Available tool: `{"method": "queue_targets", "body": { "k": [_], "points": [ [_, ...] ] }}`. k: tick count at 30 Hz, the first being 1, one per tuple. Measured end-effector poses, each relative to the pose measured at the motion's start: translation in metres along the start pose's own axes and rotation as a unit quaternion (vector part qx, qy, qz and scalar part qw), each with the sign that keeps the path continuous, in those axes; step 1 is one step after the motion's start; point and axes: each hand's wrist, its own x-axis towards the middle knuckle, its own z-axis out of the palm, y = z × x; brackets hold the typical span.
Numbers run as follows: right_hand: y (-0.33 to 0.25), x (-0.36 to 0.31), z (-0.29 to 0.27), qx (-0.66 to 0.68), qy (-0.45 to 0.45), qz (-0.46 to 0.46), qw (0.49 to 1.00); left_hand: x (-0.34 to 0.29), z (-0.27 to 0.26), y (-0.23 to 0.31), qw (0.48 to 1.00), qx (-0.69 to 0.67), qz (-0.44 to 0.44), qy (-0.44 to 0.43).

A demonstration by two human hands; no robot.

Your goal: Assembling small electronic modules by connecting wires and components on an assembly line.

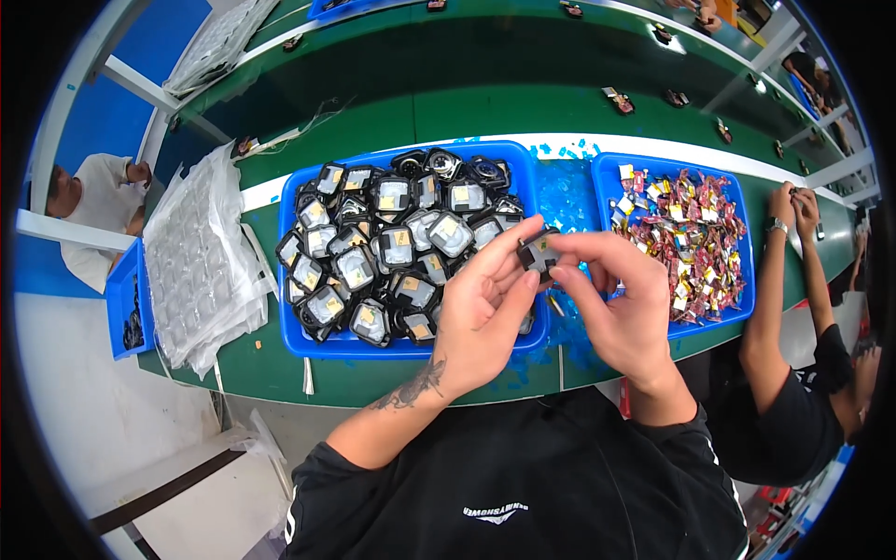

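Observation:
Between my two hands, over the gap separating two blue bins, is a small black square watch-like casing [538,252]. My left hand [487,303] holds it by its edge with thumb and fingers. My right hand [623,289] pinches its other side, so both hands are closed on it. Part of the casing is hidden by my fingers. Left of it, a blue bin [287,327] is piled with similar black casings [394,247] with grey faces, many with tan labels. Beside my right hand, another blue bin [749,252] holds many small reddish parts [686,224] with yellow and white tabs.
Blue scraps [565,191] litter the green table [467,112] between the bins. Clear plastic trays [201,261] stand at left, by a small blue bin [126,299]. Several assemblies [618,100] lie along the far strip. A co-worker's hands [793,210] are at right; another person [103,215] sits far left.

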Motion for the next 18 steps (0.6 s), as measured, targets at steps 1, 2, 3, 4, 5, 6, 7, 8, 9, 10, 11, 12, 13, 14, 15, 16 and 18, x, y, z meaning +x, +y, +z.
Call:
{"method": "queue_targets", "body": {
  "k": [1,2,3,4,5,6,7,8,9,10,11,12,13,14,15,16,18],
  "points": [
    [-0.003,0.0,0.001,-0.003,0.016,0.03,0.999,-0.001,-0.002,0.003,1.0,0.004,-0.019,-0.003],
    [-0.003,0.0,0.001,-0.004,0.014,0.03,0.999,-0.001,-0.003,0.004,0.999,0.007,-0.038,-0.006],
    [-0.002,0.0,0.001,-0.032,0.01,-0.006,0.999,-0.001,-0.002,0.004,0.999,0.006,-0.038,-0.004],
    [-0.002,0.0,0.001,-0.061,0.007,-0.043,0.997,-0.002,-0.001,0.003,1.0,0.012,-0.019,-0.019],
    [-0.003,0.001,0.002,-0.061,0.005,-0.043,0.997,-0.002,-0.001,0.003,0.999,0.019,0.0,-0.034],
    [-0.003,0.001,0.002,-0.07,0.004,-0.059,0.996,-0.002,-0.001,0.002,0.999,0.018,-0.001,-0.033],
    [-0.003,0.002,0.002,-0.078,0.003,-0.075,0.994,-0.002,-0.002,0.002,0.999,0.012,-0.004,-0.037],
    [-0.004,0.003,0.002,-0.079,0.002,-0.073,0.994,-0.002,-0.003,0.001,0.999,0.006,-0.007,-0.041],
    [-0.004,0.003,0.002,-0.076,-0.002,-0.069,0.995,-0.003,-0.003,0.001,0.999,0.005,-0.008,-0.041],
    [-0.005,0.004,0.002,-0.073,-0.006,-0.065,0.995,-0.003,-0.004,0.0,0.999,0.007,-0.002,-0.04],
    [-0.006,0.004,0.002,-0.073,-0.007,-0.064,0.995,-0.004,-0.004,0.0,0.999,0.01,0.003,-0.039],
    [-0.007,0.004,0.001,-0.069,-0.012,-0.053,0.996,-0.004,-0.004,-0.001,0.999,0.009,0.003,-0.04],
    [-0.007,0.004,0.001,-0.065,-0.018,-0.042,0.997,-0.005,-0.004,-0.001,0.999,0.013,0.006,-0.036],
    [-0.008,0.005,0.001,-0.066,-0.017,-0.041,0.997,-0.005,-0.004,-0.002,0.999,0.018,0.009,-0.031],
    [-0.008,0.007,0.0,-0.055,-0.023,-0.042,0.997,-0.006,-0.003,-0.002,0.999,0.017,0.007,-0.034],
    [-0.008,0.008,0.0,-0.044,-0.029,-0.043,0.998,-0.007,-0.004,-0.001,0.999,0.034,0.004,-0.025],
    [-0.012,0.009,-0.001,-0.046,-0.034,-0.021,0.998,-0.008,-0.004,-0.001,0.999,0.05,-0.001,-0.02]
  ]
}}
